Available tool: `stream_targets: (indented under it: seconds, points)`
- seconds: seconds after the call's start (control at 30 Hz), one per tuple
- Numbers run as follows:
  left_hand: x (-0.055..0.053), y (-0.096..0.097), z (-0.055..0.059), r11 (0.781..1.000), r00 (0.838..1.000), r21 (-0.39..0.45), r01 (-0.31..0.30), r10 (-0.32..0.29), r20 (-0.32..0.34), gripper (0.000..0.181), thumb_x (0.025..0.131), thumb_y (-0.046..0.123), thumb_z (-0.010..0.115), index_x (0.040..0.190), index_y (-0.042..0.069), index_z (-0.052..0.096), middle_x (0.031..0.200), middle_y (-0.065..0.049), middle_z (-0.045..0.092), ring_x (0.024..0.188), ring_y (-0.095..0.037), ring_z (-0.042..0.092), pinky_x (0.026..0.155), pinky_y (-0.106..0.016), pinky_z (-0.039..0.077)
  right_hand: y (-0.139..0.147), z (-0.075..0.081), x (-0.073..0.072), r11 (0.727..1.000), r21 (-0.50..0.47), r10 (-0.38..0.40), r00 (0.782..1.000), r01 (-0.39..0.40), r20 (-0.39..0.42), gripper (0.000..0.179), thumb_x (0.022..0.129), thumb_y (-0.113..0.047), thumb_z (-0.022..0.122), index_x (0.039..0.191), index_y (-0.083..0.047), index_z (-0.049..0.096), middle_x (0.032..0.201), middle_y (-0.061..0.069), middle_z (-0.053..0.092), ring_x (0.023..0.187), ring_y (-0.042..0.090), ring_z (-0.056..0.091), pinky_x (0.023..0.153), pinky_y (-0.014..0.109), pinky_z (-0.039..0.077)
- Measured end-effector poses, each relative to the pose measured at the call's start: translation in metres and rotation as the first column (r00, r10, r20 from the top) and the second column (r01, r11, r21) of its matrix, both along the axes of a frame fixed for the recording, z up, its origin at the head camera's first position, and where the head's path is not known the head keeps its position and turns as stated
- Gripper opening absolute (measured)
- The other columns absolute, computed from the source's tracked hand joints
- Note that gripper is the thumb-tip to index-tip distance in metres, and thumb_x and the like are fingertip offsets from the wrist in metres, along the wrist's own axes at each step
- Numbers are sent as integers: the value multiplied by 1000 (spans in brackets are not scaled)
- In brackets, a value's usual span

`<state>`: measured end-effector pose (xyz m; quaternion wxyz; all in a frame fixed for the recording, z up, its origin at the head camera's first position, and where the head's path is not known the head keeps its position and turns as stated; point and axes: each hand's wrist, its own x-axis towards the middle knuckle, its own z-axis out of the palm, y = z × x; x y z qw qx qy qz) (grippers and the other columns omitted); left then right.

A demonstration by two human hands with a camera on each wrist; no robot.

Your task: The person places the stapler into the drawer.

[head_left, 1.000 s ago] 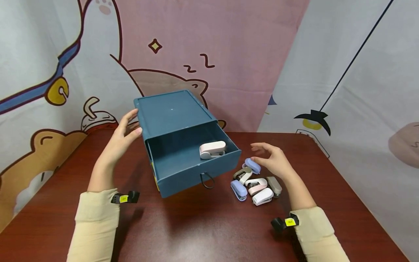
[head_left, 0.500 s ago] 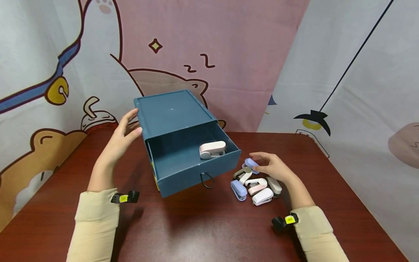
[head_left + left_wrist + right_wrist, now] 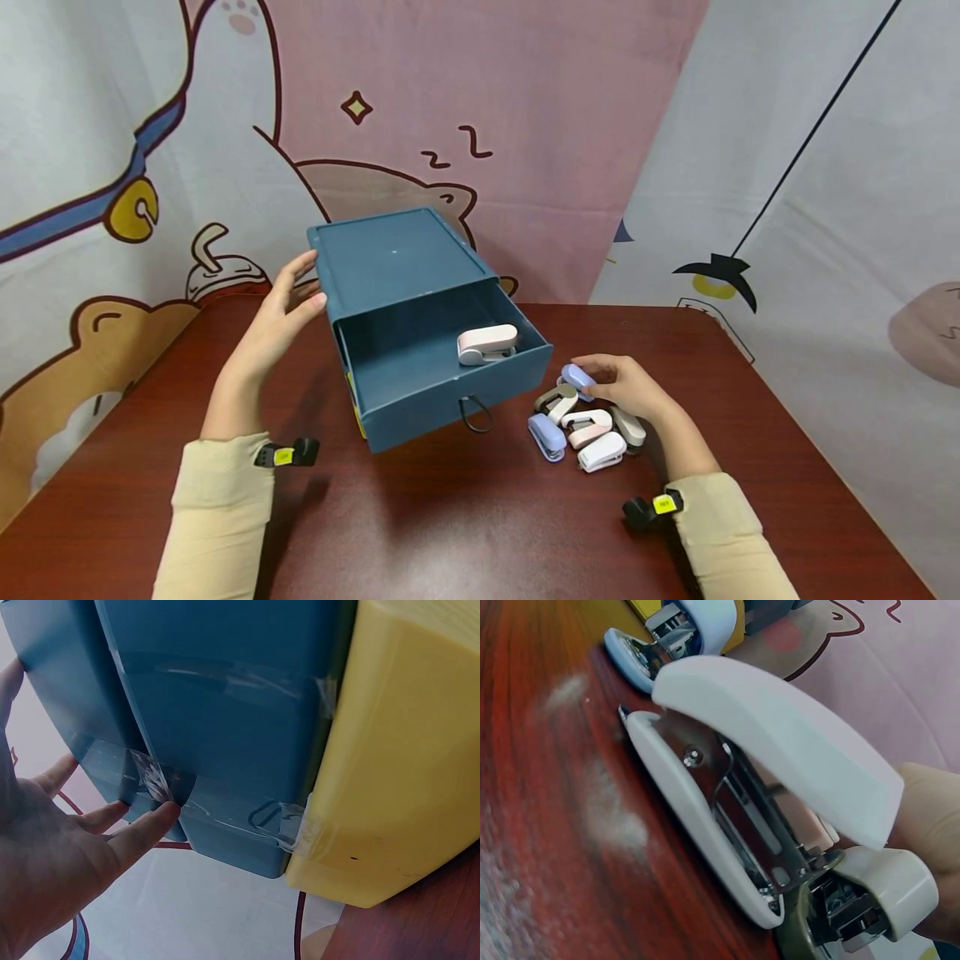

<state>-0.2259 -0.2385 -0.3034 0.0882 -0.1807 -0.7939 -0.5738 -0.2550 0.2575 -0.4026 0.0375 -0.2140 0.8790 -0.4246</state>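
My left hand rests straight fingertips against the left side of a blue drawer box. The left wrist view has those fingers on its taped side wall. Its drawer is pulled out, and a white and pale pink stapler lies inside at the right. Beside the box, my right hand pinches a lilac stapler between thumb and fingers, at the far end of a stapler pile. A white stapler fills the right wrist view and hides most of that hand.
Near the right hand on the brown table lie another lilac stapler, a white one, a pink and white one and grey-brown ones. A yellow drawer unit sits under the blue box. A patterned curtain hangs behind.
My right hand has come down and closed its thumb and fingers on the far lilac stapler. The left hand and the drawer box have stayed put.
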Motion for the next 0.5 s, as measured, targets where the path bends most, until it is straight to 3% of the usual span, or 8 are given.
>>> stream_targets:
  seconds: [0.2, 0.5]
  points:
    - [0, 0, 0, 1000, 1000, 3, 0, 0, 1, 68, 99, 19, 50, 155, 18, 12, 157, -10, 12, 138, -37, 22, 104, -59, 24, 1, 3, -1, 1000, -25, -17, 999, 16, -29, 44, 85, 0, 69, 128, 1, 59, 114, 18, 63, 90, 24, 62, 70, 29, 51]
    - [0, 0, 0, 1000, 1000, 7, 4, -4, 1, 68, 99, 19, 50, 155, 18, 12, 157, -10, 12, 138, -37, 22, 104, -59, 24, -5, 22, 5, 997, -72, -37, 997, 33, -63, 45, 86, -3, 69, 130, -3, 59, 115, 16, 64, 92, 25, 60, 70, 28, 52]
